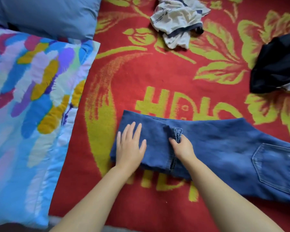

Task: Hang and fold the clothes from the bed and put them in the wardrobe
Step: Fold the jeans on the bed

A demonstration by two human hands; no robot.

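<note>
bright, even, soft light; faint shadows; slight overall blur, wide-angle edge bending

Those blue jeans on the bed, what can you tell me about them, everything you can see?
The jeans are mid-blue denim, lying flat on the red and yellow blanket. The leg end is folded over at the left, its stitched hems meeting near the middle; a back pocket with pale stitching shows at the right. The left hand presses flat on the folded part. The right hand curls its fingers into the hem edge.
</note>
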